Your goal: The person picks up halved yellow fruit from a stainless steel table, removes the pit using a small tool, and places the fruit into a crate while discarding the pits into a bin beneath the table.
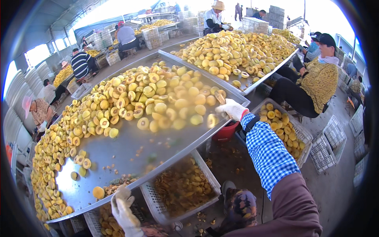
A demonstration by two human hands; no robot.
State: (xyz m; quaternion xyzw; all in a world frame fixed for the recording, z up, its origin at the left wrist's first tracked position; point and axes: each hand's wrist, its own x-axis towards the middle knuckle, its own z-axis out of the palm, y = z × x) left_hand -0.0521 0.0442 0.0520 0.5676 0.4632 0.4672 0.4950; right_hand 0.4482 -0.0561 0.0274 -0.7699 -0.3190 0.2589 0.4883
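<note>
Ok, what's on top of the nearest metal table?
Halved yellow stone fruits, some with brown centres, are heaped along its far and left sides; brown scraps lie near the left hand. The tabletop beneath the heap is hidden.

Fruit lies on a tray; a crate stands below its near edge; another tray behind.

White crates right; person (straw-hatted) far back.

No readable lettering, numbers or signs anywhere.
</note>
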